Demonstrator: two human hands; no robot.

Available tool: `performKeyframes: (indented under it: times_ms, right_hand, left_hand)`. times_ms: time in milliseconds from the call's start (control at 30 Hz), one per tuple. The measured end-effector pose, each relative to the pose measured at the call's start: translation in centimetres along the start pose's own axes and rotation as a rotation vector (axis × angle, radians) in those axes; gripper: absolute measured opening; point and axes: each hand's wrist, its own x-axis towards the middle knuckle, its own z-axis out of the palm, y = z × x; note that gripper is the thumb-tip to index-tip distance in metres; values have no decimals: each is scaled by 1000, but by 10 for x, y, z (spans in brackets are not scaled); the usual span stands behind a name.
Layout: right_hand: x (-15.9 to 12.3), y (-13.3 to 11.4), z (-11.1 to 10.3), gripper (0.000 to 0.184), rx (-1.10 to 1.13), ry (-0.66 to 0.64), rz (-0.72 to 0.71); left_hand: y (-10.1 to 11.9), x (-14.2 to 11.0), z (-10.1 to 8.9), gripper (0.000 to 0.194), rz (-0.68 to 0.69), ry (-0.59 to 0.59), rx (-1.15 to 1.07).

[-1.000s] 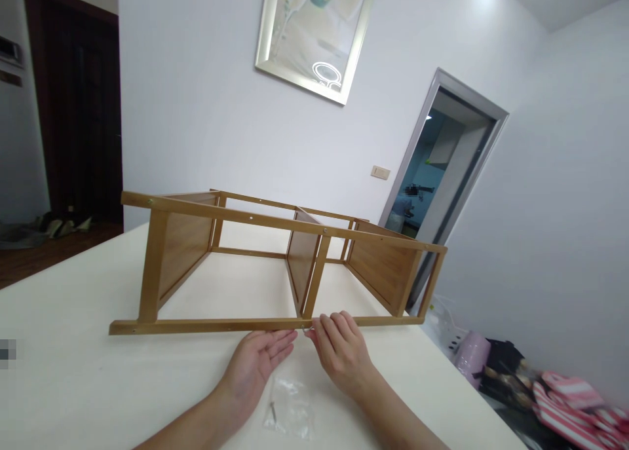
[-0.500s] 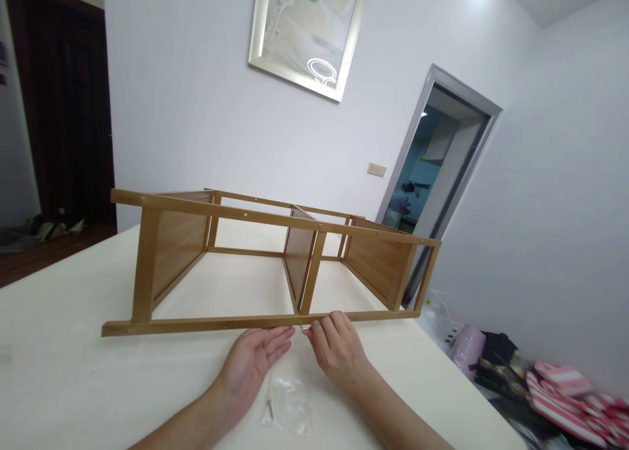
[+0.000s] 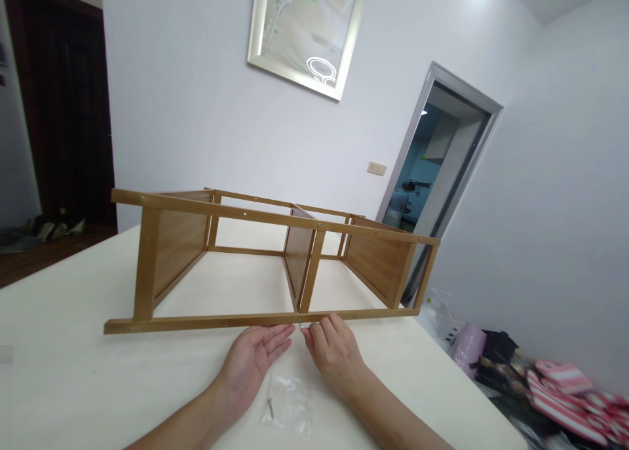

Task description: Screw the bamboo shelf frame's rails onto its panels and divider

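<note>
A brown wooden shelf frame lies on its side on the white table, its three shelf panels standing upright. My right hand pinches a small metal hex key, whose end meets the bolt hole in the lower front rail, below the middle shelf. Palm up, with fingers stretched out, my left hand rests against the underside of that rail, just left of the key. Between my forearms lies a clear plastic bag with a screw in or on it.
Behind the table is a white wall with a framed picture and a switch plate. A doorway opens at the right. Pink striped cloth and a lilac container are piled beyond the table's right edge.
My right hand has shifted slightly while turning the hex key a little. My left hand stays at the rail, and the shelf frame looks nearly unmoved.
</note>
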Motion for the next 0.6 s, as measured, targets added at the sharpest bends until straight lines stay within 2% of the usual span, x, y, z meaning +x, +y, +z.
performKeyframes:
  times_ms: [367,600]
  right_hand:
    - [1,-1,-2,23,47,-3,23]
    - [3,1,-1,15,126,-97,11]
  left_hand:
    - [1,-1,3,21,-11,11,-3]
    - [2,0,2,17,-27,-17,5]
